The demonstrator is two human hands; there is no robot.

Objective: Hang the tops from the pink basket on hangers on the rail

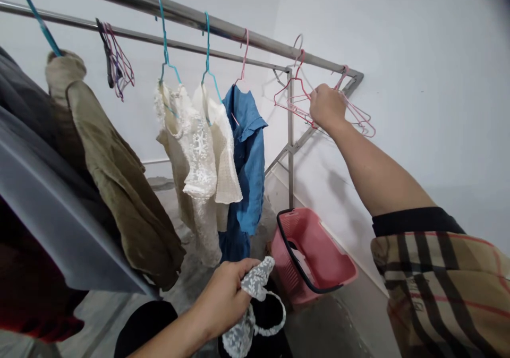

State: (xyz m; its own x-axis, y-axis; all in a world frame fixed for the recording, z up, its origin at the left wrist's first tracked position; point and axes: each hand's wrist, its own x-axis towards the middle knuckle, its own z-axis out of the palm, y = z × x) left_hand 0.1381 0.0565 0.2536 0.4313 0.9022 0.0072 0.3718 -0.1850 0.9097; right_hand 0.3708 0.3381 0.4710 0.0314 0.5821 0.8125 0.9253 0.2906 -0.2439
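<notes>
The left hand (pixel 227 297) is pinching a whitish lace garment (pixel 257 281) between thumb and fingers, low in front of the person's body. The cloth is bunching at the grip and dropping below it, with a lacy loop hanging out to the right. The right hand (pixel 329 105) is standing raised beneath the far end of the front rail (pixel 255 35), its fingers curling among the hangers; they are hiding their own grip, so one cannot tell whether they are holding a hanger. A red hanger (pixel 295 78) is hanging just to its left, and pink hangers (pixel 360 114) are showing just to its right. A plaid sleeve (pixel 442 278) with a black edge is covering the upper part of the right arm.

Further left on the same rail, a blue garment (pixel 249 156) is hanging from a pink hanger, and two cream-white tops (pixel 199 156) are hanging beside it from turquoise ones. Olive-brown trousers (pixel 115 177) and a grey cloth (pixel 67 214) are hanging nearest the person. On the rear rail (pixel 179 44), a bunch of empty hangers (pixel 119 66) is dangling. A pink basket (pixel 289 283) with a black handle is sitting below, near the white wall (pixel 398 28), with something pale lying inside.
</notes>
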